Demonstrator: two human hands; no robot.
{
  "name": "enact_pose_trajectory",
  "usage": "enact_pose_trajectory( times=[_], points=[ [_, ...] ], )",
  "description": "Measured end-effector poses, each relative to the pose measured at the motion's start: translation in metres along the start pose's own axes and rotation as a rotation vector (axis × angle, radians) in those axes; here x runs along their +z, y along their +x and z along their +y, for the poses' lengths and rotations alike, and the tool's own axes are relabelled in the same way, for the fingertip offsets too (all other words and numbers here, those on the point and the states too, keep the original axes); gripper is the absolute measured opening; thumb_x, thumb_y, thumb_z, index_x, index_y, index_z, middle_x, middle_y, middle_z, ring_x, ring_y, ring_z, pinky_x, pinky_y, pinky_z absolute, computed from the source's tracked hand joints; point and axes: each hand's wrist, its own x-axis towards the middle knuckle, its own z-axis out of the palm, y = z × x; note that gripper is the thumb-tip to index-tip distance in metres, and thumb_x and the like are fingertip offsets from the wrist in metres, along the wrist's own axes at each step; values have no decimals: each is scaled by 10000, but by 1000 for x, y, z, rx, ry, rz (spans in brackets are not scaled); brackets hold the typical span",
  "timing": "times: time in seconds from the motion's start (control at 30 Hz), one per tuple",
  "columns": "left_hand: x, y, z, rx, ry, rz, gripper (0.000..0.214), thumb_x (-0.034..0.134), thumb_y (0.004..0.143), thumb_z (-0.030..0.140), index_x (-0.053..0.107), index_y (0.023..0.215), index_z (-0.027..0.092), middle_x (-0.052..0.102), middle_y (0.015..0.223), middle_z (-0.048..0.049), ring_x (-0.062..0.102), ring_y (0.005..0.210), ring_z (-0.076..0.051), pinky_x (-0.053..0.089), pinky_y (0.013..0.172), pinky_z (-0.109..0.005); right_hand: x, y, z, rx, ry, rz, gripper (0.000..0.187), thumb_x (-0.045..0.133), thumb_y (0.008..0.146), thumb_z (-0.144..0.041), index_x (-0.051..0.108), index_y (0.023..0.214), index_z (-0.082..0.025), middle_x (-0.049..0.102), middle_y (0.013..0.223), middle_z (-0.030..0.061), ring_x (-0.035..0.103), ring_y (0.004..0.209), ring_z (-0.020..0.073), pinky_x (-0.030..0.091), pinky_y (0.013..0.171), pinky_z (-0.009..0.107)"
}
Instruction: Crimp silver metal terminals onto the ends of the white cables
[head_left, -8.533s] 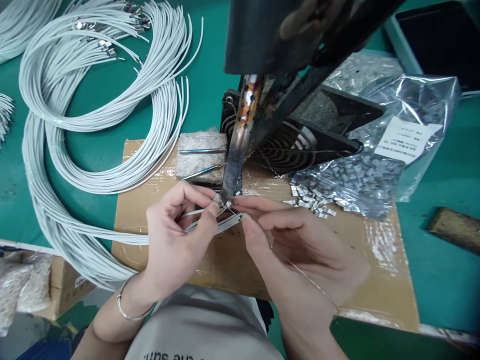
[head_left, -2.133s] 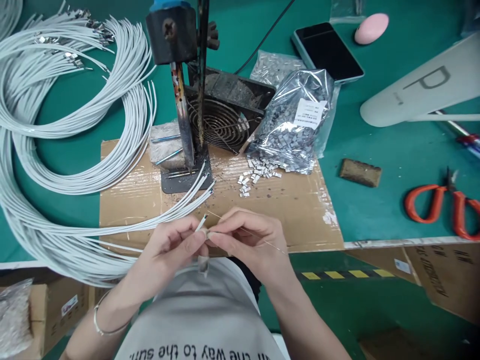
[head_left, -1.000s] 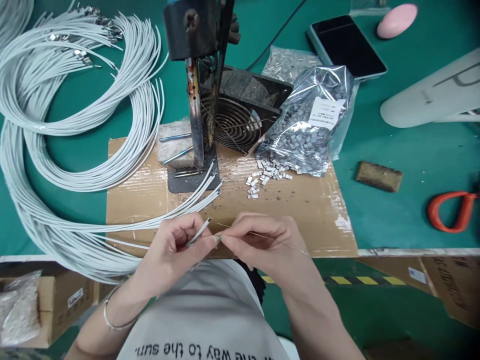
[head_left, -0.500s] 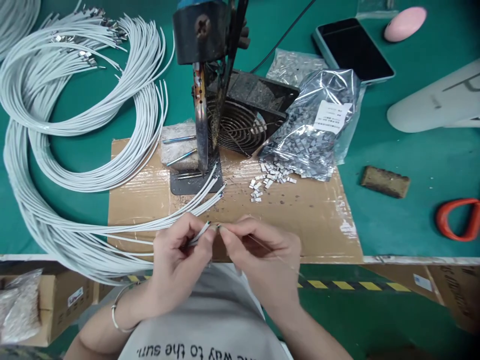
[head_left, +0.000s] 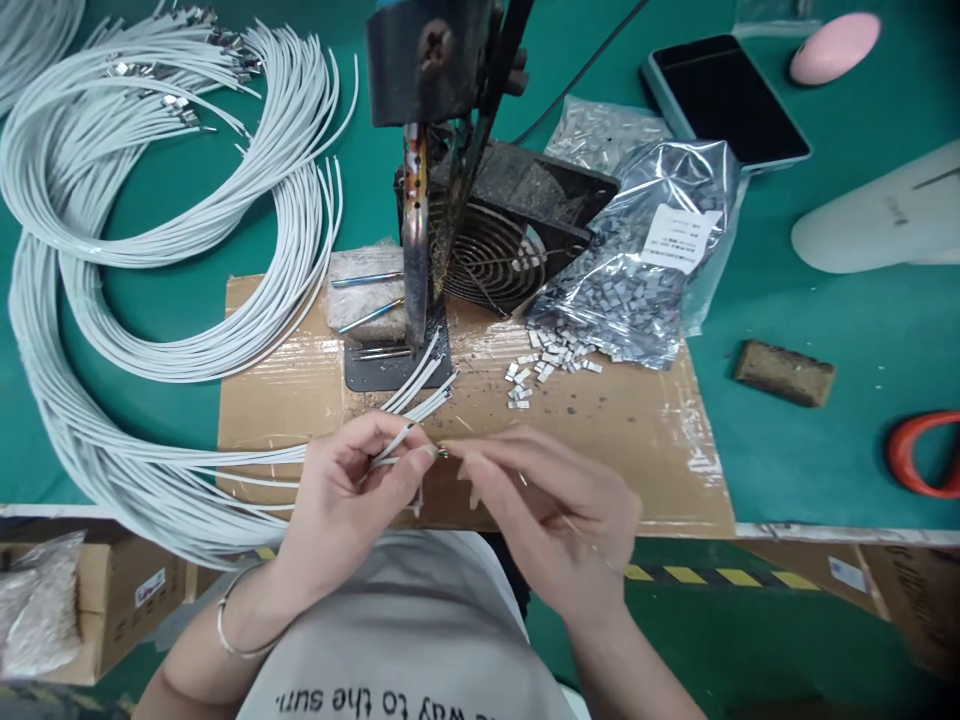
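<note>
My left hand (head_left: 352, 515) pinches a white cable (head_left: 393, 446) between thumb and forefinger, and its short stripped end (head_left: 443, 453) sticks out past the thumb. Close to that end, on the right, are the thumb and forefinger of my right hand (head_left: 559, 510), held together. A thin shiny wire (head_left: 581, 530) runs through the right palm; its tip among the fingers is too small to make out. More loose cable ends (head_left: 420, 395) lie on the cardboard (head_left: 637, 450) beyond my left hand.
Behind the hands stands a soldering iron (head_left: 416, 250) in its holder, with a small fan (head_left: 495, 255) beside it. Small connectors (head_left: 551, 358) lie by a plastic bag (head_left: 637, 290). Coiled white cables (head_left: 150, 350) fill the left. A sponge block (head_left: 784, 373) and red-handled tool (head_left: 904, 455) lie right.
My right hand has shifted right, its fingertips drawn slightly apart from the left thumb. The stripped cable end now shows more. The whole view has shifted slightly.
</note>
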Motion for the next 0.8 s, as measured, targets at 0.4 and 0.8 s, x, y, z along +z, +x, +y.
enact_pose_trajectory(
  times=[0.4, 0.8],
  points=[
    [3, -3, 0, 14, 142, -20, 117, 744, 900, 173, 711, 788, 185, 563, 661, 39, 452, 603, -94, 356, 532, -188, -1, 22, 8, -284, -155, -267, 260, 559, 1017, -129, 621, 795, -249, 601, 713, 7, 522, 678, 181, 459, 647, 343],
    [-2, 7, -8, 48, 63, 192, 100, 808, 883, 235, 772, 797, 198, 575, 635, 36, 425, 546, -81, 358, 488, -172, -41, 19, 38, 103, -514, 313, 122, 828, 912, -314, 787, 836, -228, 707, 753, 21, 582, 676, 188, 439, 609, 338]
  ],
)
